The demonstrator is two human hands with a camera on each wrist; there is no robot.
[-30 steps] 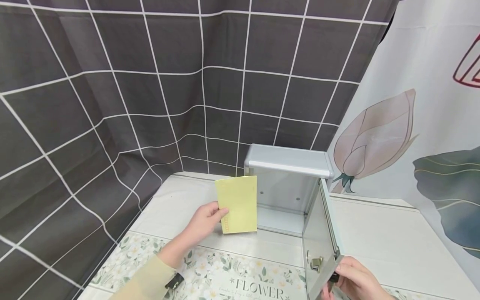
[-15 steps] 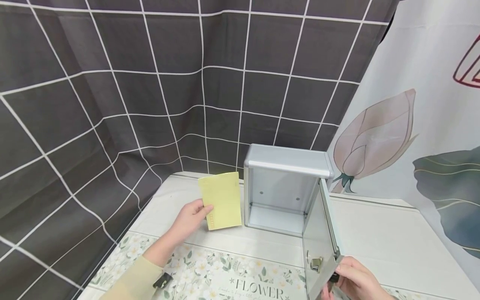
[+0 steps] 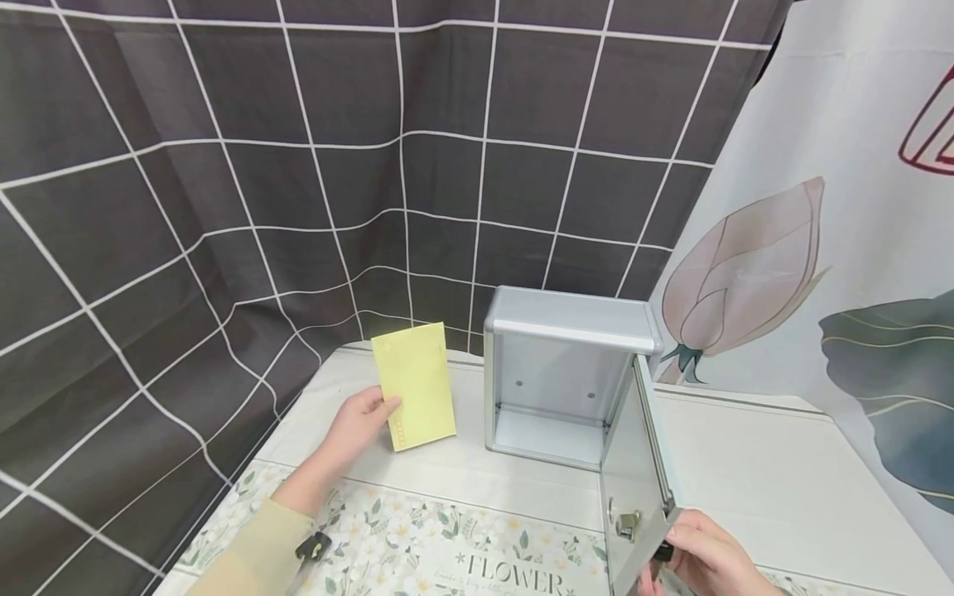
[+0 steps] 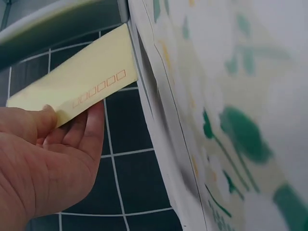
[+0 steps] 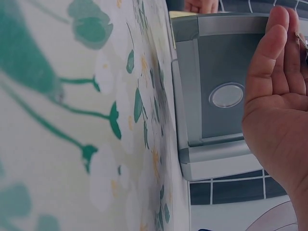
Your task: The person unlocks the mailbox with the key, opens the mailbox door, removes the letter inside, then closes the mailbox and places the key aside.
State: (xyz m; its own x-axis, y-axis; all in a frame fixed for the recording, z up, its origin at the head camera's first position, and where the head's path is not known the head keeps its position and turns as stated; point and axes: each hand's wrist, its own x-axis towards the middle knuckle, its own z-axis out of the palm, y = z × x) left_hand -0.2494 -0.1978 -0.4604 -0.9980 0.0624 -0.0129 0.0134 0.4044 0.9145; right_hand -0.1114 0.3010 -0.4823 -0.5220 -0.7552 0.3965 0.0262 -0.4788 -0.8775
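Note:
A yellow envelope (image 3: 415,386) with a row of small red squares is pinched along its left edge by my left hand (image 3: 363,420). The left wrist view shows my thumb on one face of the envelope (image 4: 77,77) and fingers behind it. To its right stands a grey metal box (image 3: 574,319), with its hinged door (image 3: 633,488) swung toward me. My right hand (image 3: 708,552) holds the door's free edge, beside a lock (image 3: 628,523) on the inner face. A small black piece (image 3: 663,551) shows by those fingers, partly hidden. In the right wrist view, the door's outer face (image 5: 216,62) bears an oval.
The box stands near the back of a table covered with a flower-printed cloth (image 3: 514,538). A dark curtain with a white grid (image 3: 440,182) hangs behind and on the left. A pale curtain with printed flowers (image 3: 857,165) hangs on the right.
My left hand has drawn the envelope leftward, from in front of the box's opening to a spot left of the box, tilting it slightly. The right hand and door have stayed put.

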